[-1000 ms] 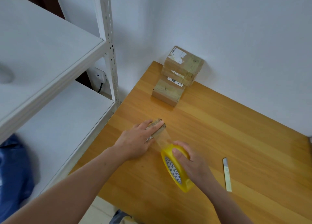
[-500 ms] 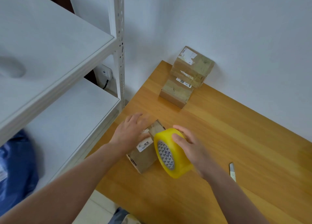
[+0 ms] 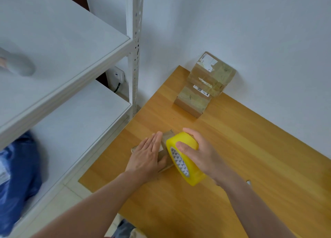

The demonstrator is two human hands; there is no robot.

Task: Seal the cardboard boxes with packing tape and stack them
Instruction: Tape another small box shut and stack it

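head view, looking down on a wooden table (image 3: 259, 157) pushed into a white wall corner.

left hand (image 3: 146, 157): flat, fingers straight and held together, palm down on top of a small cardboard box (image 3: 166, 135). the hand covers most of the box; only its far end and a strip of the near side show. the box lies on the table near the left edge.

right hand (image 3: 202, 153): wrapped round a yellow tape roll (image 3: 180, 163), thumb on the rim facing the camera, fingers curled over the far side. the roll stands on edge, tilted, its upper end right against the small box and just beside the left fingertips. the patterned inner core faces the camera. cannot tell whether a strip of tape runs from the roll onto the box.

far corner of the table: two more boxes, both with clear tape and white labels. the lower box (image 3: 190, 102) lies flat on the table; the upper box (image 3: 213, 73) sits on its far part, close to the wall. well apart from the hands.

behind the right forearm a small pale object (image 3: 248, 182) shows on the table, mostly hidden, too little to identify.

left of the table: a white metal shelf rack (image 3: 53, 49) with a perforated upright post (image 3: 135, 49), a wall socket (image 3: 118, 74) with a plugged cable behind it, and a blurred blue bag (image 3: 16, 175) low on the left.
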